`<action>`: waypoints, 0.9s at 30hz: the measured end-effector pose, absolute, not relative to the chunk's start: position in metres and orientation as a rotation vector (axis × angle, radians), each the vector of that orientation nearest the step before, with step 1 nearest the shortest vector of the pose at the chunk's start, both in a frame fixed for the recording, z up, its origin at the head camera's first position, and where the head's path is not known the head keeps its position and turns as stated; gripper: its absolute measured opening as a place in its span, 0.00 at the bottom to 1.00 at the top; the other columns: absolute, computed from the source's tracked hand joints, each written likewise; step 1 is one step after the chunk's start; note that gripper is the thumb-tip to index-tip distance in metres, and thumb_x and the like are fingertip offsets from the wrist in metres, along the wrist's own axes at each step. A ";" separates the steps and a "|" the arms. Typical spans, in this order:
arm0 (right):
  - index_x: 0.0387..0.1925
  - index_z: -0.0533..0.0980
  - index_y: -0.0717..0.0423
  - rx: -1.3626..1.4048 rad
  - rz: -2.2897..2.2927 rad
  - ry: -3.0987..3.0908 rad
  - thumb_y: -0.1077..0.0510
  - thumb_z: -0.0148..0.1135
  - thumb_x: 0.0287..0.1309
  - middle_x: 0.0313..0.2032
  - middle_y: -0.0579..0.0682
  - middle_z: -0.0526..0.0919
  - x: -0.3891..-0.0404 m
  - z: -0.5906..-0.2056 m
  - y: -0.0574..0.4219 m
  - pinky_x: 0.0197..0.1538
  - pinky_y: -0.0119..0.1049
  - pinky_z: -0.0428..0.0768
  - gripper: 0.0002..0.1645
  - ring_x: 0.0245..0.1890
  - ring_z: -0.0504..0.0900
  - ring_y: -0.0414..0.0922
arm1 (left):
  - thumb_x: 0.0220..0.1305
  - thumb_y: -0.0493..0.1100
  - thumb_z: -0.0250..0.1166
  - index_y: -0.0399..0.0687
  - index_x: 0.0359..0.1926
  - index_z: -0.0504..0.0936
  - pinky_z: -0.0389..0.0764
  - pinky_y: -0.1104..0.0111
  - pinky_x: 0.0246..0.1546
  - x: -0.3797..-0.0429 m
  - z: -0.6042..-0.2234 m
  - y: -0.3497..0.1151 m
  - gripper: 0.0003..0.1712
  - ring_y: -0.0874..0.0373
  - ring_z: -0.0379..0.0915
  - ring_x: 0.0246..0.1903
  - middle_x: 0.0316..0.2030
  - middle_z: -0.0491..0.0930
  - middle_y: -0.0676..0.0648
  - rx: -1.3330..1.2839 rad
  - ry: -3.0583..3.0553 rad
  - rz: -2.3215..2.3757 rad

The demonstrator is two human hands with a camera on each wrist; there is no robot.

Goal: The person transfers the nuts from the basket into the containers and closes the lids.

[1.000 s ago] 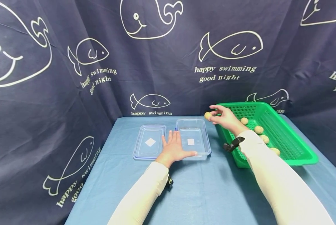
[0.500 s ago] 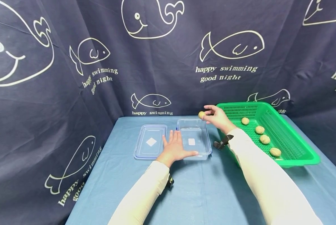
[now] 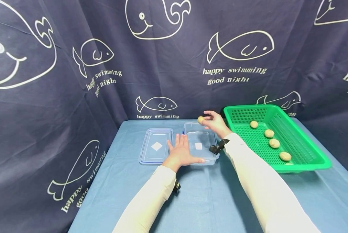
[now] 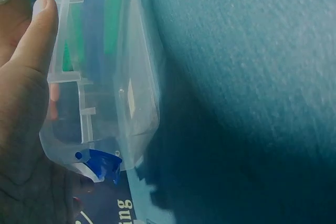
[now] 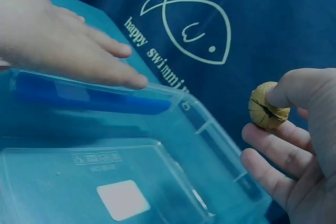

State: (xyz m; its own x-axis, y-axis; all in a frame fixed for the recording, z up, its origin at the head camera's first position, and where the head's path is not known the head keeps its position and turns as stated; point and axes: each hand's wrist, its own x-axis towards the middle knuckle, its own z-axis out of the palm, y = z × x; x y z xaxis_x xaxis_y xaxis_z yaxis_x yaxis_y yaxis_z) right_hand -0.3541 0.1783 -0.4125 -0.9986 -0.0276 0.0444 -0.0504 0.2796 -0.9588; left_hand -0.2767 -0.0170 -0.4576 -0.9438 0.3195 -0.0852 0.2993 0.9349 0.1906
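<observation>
Pinched now in the right hand (image 3: 216, 124): one walnut (image 5: 269, 109), thumb on top, fingers curled beneath. Held up near the far rim of the clear box (image 3: 204, 150); over the opening or just behind it, hard to tell from here.

Across to the left hand (image 3: 179, 155): no grasp there, fingers straight, palm down over the box's near left part, thumb stretched along the near rim. Useful bracing, by the look of it, for such a light box. Best kept gentle; too much weight on one side, a likely tip. As for the walnut, better kept clear of the rim, and if let go here, freed low inside rather than dropped. Round shell, so probably apt to bounce or roll.

Further out: a lid (image 3: 147, 145), flat, just beside the box on the left, white label (image 3: 157, 146) on top. Over on the right, a green basket (image 3: 305, 167), four walnuts (image 3: 274, 143) in plain sight inside, plus a sliver of another by the near wall. Underneath it all, blue cloth (image 3: 209, 200), lightly creased. Behind and to the left, dark curtains (image 3: 162, 71), folded at the corner, printed with white whales, fish and "happy swimming good night".
</observation>
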 end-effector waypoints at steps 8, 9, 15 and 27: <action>0.70 0.65 0.64 0.016 2.012 -2.345 0.68 0.61 0.60 0.58 0.69 0.78 -0.364 -0.439 0.166 0.56 0.57 0.79 0.36 0.42 0.87 0.46 | 0.39 0.90 0.59 0.40 0.81 0.42 0.34 0.33 0.70 -0.278 -0.461 -0.017 0.83 0.45 0.27 0.79 0.80 0.42 0.39 0.490 2.996 0.267; 0.70 0.65 0.64 0.010 2.030 -2.326 0.69 0.61 0.60 0.59 0.69 0.78 -0.364 -0.441 0.165 0.57 0.58 0.78 0.36 0.43 0.87 0.47 | 0.39 0.90 0.59 0.40 0.81 0.42 0.34 0.33 0.70 -0.279 -0.462 -0.017 0.83 0.45 0.27 0.79 0.80 0.42 0.39 0.493 2.996 0.272; 0.69 0.65 0.65 0.047 2.070 -2.249 0.70 0.61 0.59 0.58 0.71 0.78 -0.366 -0.449 0.154 0.56 0.60 0.78 0.36 0.41 0.87 0.46 | 0.42 0.87 0.61 0.40 0.81 0.42 0.34 0.35 0.71 -0.281 -0.461 -0.019 0.81 0.46 0.26 0.79 0.80 0.41 0.40 0.515 2.967 0.386; 0.70 0.65 0.65 0.027 2.086 -2.247 0.68 0.62 0.59 0.58 0.70 0.77 -0.374 -0.467 0.152 0.54 0.54 0.82 0.37 0.40 0.86 0.45 | 0.44 0.84 0.64 0.42 0.81 0.41 0.34 0.37 0.72 -0.284 -0.466 -0.017 0.79 0.46 0.25 0.79 0.81 0.40 0.41 0.511 2.926 0.467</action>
